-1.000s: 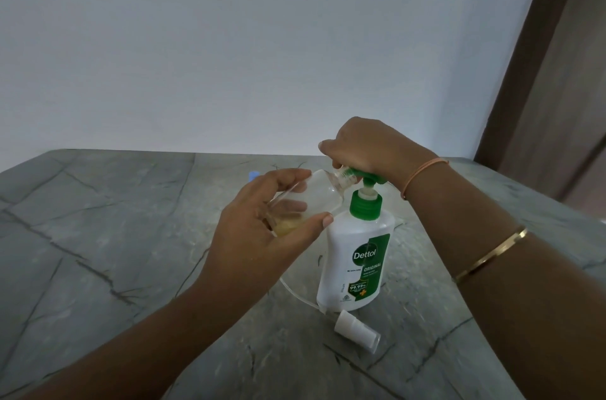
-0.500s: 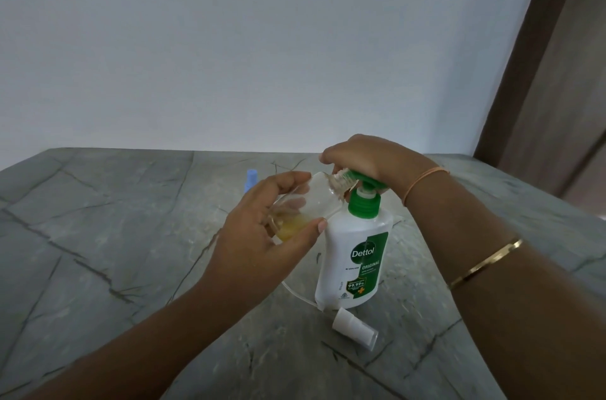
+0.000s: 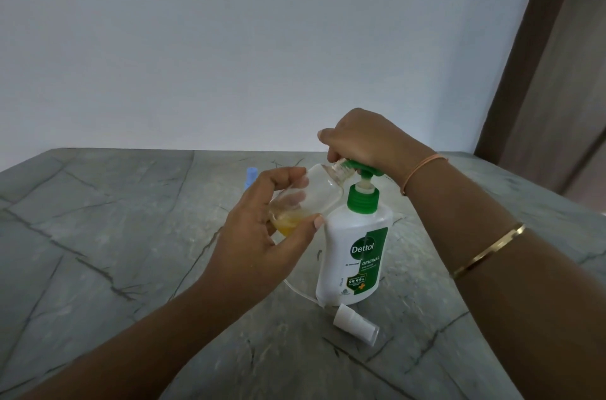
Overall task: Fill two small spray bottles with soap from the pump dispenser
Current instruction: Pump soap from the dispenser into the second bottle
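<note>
My left hand [image 3: 262, 235] grips a small clear spray bottle [image 3: 314, 194], tilted with its open neck up against the green nozzle of the pump dispenser [image 3: 355, 255]. A little yellow soap lies in the bottle's low end. The dispenser is white with a green collar and label, standing on the grey marble table [image 3: 98, 235]. My right hand [image 3: 364, 140] rests on top of the green pump head, which is raised, fingers curled over it. A white spray cap with a clear cover [image 3: 355, 326] lies on the table in front of the dispenser, its thin tube running behind the bottle.
A small blue object [image 3: 250, 177] sits on the table behind my left hand, mostly hidden. A pale wall stands behind the table. A brown door frame [image 3: 524, 55] rises at the right. The table's right edge runs near my right forearm.
The pump head went down half a second ago and has risen again with my right hand on it. More yellow soap lies in the small bottle.
</note>
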Motion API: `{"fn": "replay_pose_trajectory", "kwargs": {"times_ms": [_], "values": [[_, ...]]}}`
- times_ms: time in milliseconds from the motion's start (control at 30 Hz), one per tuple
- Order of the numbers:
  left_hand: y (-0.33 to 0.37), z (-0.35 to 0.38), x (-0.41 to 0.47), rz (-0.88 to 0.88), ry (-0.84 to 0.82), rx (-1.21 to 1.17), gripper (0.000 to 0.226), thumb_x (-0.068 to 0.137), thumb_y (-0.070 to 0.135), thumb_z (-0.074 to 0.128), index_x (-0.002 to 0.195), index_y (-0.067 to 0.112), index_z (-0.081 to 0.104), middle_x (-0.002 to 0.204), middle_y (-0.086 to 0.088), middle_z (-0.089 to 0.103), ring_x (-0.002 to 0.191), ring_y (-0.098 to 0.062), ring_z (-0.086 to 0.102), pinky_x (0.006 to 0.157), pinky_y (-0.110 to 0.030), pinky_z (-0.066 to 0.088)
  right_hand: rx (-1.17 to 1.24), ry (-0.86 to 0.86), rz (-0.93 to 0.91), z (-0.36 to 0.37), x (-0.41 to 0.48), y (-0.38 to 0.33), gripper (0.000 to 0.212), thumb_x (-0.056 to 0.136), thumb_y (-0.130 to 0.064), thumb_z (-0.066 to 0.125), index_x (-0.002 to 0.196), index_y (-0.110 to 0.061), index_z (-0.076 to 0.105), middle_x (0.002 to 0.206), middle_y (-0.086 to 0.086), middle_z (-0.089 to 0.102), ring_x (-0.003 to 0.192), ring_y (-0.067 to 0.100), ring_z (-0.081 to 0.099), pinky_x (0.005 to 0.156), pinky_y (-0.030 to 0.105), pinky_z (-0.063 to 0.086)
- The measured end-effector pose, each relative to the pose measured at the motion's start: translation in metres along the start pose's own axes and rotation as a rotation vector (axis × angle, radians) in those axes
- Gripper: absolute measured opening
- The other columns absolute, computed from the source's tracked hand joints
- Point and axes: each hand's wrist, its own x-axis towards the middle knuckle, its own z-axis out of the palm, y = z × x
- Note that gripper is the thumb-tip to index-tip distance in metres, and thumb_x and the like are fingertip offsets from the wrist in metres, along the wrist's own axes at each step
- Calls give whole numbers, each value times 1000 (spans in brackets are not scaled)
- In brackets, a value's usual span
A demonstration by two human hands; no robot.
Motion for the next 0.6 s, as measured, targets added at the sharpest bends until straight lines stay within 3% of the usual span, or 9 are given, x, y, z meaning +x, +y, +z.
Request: {"fn": "replay_pose_trajectory", "kwargs": {"times_ms": [100, 233, 433, 500, 600], "values": [[-3, 0, 0, 13, -2, -9, 39, 72, 39, 67, 106, 40, 49, 115, 15, 60, 101, -1, 61, 81, -19, 53, 9, 6, 18, 1, -1, 2, 36, 84, -24, 47, 98, 2, 68, 76, 10, 64, 52, 17, 45, 54, 26, 37], [-5, 1, -1, 35, -9, -3, 42, 69, 51, 60, 108, 38, 49, 114, 16, 60, 101, 1, 60, 79, -17, 52, 27, -69, 83, 3, -1, 5, 36, 84, -22, 47, 101, 2, 67, 77, 7, 58, 52, 15, 44, 49, 23, 34], [-7, 2, -1, 50, -6, 5, 43, 69, 50, 60, 109, 36, 49, 115, 14, 60, 99, 0, 62, 78, -15, 52, 38, -141, 108, 3, -3, 4, 13, 86, -17, 47, 82, -9, 56, 73, 5, 56, 40, 10, 47, 39, 15, 32], [-7, 2, -1, 57, -4, 1, 43, 70, 49, 60, 109, 36, 50, 115, 12, 60, 98, -1, 62, 78, -17, 52, 56, -147, 110, 3, -3, 4, 16, 87, -16, 46, 85, -5, 59, 66, 3, 57, 29, 3, 47, 31, 10, 30], [-6, 1, 0, 66, 2, -3, 42, 70, 48, 61, 109, 37, 50, 115, 12, 60, 98, -3, 63, 79, -20, 53, 7, -101, 67, 2, -2, 4, 33, 84, -20, 48, 97, 3, 67, 72, 5, 61, 45, 11, 49, 42, 18, 35]]}}
